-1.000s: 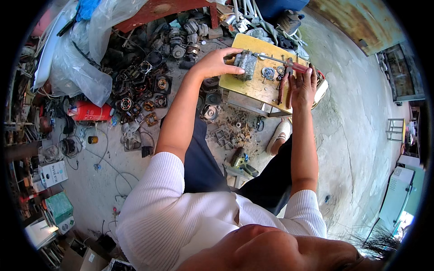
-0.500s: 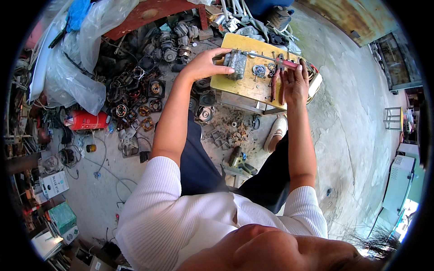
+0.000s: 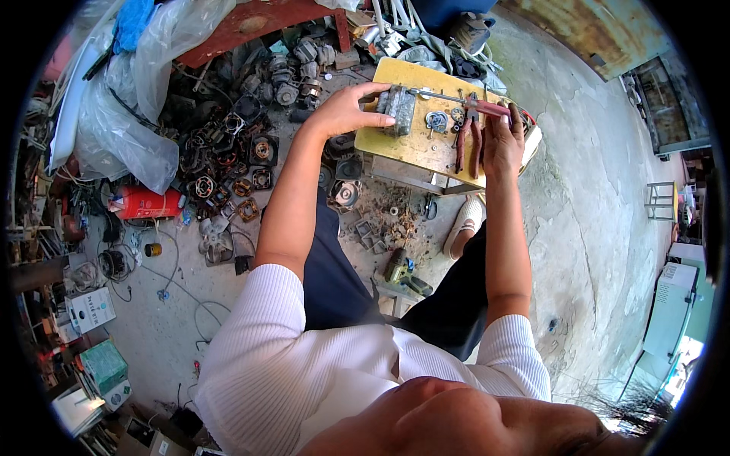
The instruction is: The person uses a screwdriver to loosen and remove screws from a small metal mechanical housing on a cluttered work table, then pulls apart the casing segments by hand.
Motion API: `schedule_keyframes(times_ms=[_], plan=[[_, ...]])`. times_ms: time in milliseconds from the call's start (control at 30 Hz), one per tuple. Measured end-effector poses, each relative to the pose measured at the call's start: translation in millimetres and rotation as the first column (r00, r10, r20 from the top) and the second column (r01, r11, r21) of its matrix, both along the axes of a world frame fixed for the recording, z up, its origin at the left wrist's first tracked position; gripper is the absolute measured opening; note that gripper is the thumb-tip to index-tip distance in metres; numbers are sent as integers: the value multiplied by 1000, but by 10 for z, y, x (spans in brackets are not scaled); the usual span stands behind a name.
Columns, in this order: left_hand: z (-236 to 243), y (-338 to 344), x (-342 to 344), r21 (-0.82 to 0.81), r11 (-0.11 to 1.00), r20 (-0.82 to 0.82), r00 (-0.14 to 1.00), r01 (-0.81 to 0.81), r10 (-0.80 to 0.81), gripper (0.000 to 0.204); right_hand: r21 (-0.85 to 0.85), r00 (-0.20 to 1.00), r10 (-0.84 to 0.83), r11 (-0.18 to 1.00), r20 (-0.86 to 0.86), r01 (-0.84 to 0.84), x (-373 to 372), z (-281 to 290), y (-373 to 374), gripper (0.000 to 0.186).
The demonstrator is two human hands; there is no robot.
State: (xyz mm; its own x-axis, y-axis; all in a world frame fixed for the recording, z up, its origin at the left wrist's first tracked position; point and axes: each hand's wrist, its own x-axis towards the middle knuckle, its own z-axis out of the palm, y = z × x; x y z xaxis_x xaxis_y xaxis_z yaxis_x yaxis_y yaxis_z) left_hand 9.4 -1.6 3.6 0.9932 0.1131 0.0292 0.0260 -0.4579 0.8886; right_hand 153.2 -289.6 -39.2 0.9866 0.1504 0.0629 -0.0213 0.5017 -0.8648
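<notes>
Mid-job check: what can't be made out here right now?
All in the head view:
Grey metal block, underside: hidden by the block itself.
Screwdriver tip: too small to tell if it touches the block.
Its handle end: covered by the right hand.
Blue container: cut off by the top edge.

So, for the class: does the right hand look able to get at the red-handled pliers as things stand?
Probably yes, though not freely: the red-handled pliers lie just beside the right hand, but that hand holds the screwdriver, which crosses over their upper end.

Red cylinder [image 3: 144, 203] near plastic sheeting [image 3: 148, 161]
</notes>
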Motion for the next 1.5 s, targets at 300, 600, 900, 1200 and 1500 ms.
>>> schedule_keyframes(times_ms=[300,600,900,1200,1500], plan=[[8,21,-37,10,1000,-6,1000,-8,8,82,1,982,53,999,-179,-54,-188,280,96,46],[-24,30,-35,-2,1000,-14,1000,-3,3,83,-8,969,18,1000,-246,-20,-215,326,144,47],[-3,13,-13,34,999,-5,1000,-2,2,82,69,991,92,994,-93,-86,-85,94,24,51],[-9,21,1,25,1000,-12,1000,-1,1,83,21,996,82,997,-30,-81,-69,122,5,51],[-14,33,-25,21,1000,-21,1000,-10,10,83,-15,984,15,1000,-177,-18,-203,287,109,45]])
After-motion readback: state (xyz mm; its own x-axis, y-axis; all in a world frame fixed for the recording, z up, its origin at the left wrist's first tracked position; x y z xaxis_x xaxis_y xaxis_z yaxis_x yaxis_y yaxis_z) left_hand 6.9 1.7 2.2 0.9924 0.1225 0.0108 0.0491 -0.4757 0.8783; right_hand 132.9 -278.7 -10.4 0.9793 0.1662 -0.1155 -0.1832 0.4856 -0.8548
